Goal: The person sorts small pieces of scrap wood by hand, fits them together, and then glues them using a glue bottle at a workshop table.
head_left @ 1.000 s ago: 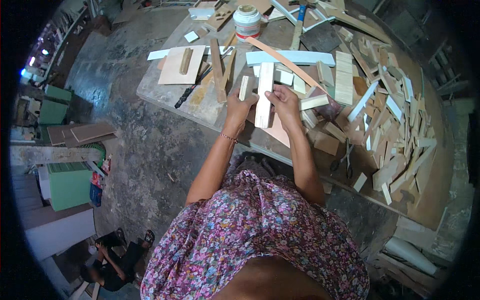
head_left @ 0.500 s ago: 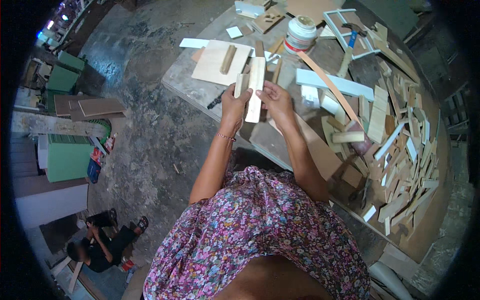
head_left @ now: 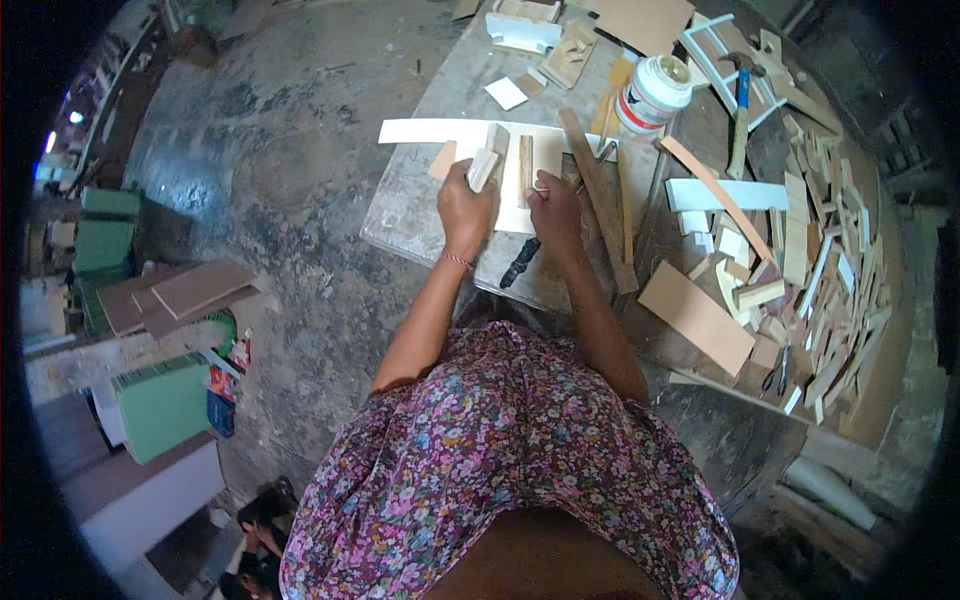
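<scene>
My left hand [head_left: 465, 212] is closed around pale wooden blocks [head_left: 484, 168], held upright over the near left of the table. Beside it my right hand [head_left: 556, 212] is curled closed, with a small light tip showing at its thumb; what it grips is too small to name. Just left of those fingers a brown wooden strip [head_left: 526, 160] lies on a pale square board [head_left: 512, 212]; whether the right hand touches the strip I cannot tell. A long white strip [head_left: 415, 131] lies across behind the board. A black wrapped object [head_left: 519, 264] sits near the table's front edge.
A white tub [head_left: 652, 95] stands at the back, with a blue-handled hammer [head_left: 740, 105] right of it. Scrap wood [head_left: 835, 290] is heaped at the right. Long brown slats [head_left: 600, 205] lie right of my hands. A person [head_left: 258, 550] is on the floor lower left.
My right hand has let go of the long pale block and moved right, its fingers now curled. My left hand keeps the wood. The view has shifted, with the table more in front of me.
</scene>
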The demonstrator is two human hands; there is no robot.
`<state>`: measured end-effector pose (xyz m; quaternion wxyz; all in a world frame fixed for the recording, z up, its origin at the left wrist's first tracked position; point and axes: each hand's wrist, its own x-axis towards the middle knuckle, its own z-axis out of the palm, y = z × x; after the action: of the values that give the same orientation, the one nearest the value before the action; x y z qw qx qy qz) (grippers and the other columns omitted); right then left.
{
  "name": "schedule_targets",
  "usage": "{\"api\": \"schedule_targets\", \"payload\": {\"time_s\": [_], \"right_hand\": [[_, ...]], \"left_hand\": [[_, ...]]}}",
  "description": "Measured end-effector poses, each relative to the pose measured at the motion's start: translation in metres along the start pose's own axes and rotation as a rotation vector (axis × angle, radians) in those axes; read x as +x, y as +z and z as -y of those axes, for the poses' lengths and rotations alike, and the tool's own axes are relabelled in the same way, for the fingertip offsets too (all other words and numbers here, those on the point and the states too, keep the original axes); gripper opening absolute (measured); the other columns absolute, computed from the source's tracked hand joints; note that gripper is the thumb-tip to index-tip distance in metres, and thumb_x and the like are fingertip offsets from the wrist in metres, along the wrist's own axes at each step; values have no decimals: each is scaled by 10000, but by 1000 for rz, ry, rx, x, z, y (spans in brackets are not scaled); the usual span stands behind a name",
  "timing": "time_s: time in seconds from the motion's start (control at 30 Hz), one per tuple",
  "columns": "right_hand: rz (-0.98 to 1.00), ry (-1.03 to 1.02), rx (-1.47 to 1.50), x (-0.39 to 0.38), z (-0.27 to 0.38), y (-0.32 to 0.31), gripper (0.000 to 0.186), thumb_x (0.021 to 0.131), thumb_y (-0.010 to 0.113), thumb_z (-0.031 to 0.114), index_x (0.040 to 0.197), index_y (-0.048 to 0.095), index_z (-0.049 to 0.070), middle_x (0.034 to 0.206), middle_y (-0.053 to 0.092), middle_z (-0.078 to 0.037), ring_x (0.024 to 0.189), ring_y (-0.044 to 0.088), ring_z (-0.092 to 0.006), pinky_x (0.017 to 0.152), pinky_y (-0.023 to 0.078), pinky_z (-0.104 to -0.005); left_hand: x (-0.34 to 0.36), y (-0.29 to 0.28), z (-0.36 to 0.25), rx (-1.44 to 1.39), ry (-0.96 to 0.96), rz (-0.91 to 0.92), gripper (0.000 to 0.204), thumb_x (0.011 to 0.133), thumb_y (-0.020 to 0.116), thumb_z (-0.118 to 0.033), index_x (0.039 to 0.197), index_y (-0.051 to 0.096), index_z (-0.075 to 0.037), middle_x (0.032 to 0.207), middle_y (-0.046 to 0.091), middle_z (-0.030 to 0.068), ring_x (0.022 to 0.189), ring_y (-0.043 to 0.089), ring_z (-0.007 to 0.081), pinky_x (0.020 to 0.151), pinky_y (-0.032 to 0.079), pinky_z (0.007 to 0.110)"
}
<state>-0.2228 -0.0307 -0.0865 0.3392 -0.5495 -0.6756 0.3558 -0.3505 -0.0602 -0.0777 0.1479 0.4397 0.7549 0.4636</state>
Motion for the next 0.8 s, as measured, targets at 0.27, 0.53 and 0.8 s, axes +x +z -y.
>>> {"api": "schedule_targets", "payload": {"time_s": [0.27, 0.53, 0.8], "right_hand": [[33, 104, 99, 10, 3, 4, 288, 732, 564, 108, 977, 550, -42, 866, 565, -215, 783, 569, -313, 715, 443, -380], [65, 91, 49, 15, -3, 4, 300, 697, 581, 122, 947, 565, -44, 868, 561, -232, 811, 552, -348, 735, 423, -407], [94, 75, 37, 17, -10, 5, 282, 706, 583, 144, 913, 561, -46, 831, 554, -225, 828, 540, -356, 745, 417, -418]], "left_hand": [[19, 17, 13, -575, -397, 368, 309, 672, 695, -87, 914, 555, 42, 718, 589, 71, 563, 524, 105, 507, 436, 236], [28, 22, 16, -531, -381, 456, 260, 679, 656, -21, 910, 555, 43, 731, 576, 55, 569, 520, 83, 483, 443, 198], [30, 22, 9, -481, -388, 497, 285, 672, 686, -59, 899, 550, 46, 730, 574, 60, 556, 519, 84, 484, 447, 194]]}}
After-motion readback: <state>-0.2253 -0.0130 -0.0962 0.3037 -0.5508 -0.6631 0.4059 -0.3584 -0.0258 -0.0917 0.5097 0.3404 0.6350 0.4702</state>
